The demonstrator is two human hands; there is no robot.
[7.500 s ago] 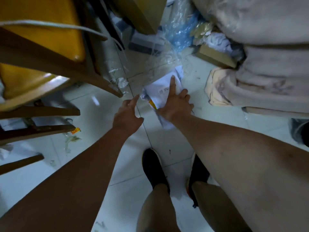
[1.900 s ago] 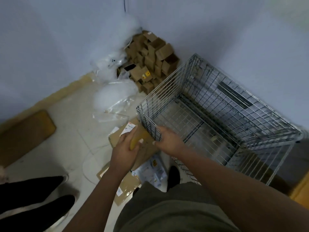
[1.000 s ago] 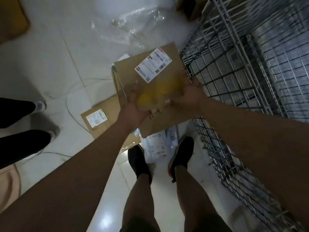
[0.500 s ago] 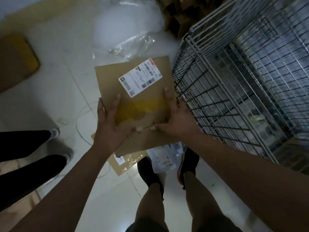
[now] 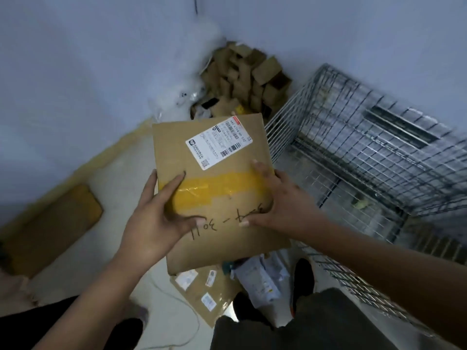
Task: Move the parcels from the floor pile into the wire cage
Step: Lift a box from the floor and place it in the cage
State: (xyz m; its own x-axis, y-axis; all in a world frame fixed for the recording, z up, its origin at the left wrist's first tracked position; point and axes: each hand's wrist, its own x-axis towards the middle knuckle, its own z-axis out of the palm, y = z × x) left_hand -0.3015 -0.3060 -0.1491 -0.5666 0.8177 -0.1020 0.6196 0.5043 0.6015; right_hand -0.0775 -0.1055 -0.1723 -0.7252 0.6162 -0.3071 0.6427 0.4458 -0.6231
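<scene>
Fingers of the left hand (image 5: 156, 223) and the right hand (image 5: 280, 203) are curled round the side edges of the brown parcel (image 5: 227, 241), with the thumbs pressed on its taped top face. It is held in the air just beside the wire cage (image 5: 366, 157), above a flat parcel (image 5: 202, 294) and a white bag (image 5: 260, 279) on the floor.

A pale floor (image 5: 121, 188) is seen. On it a wire cage (image 5: 285, 127) is stood at the right, small cardboard boxes (image 5: 250, 79) and clear plastic wrap (image 5: 174, 97) are heaped in the corner, a brown cardboard slab (image 5: 50, 228) is laid at the left, and a flat cardboard parcel (image 5: 202, 296) is touched by a white mailer (image 5: 260, 281).
</scene>
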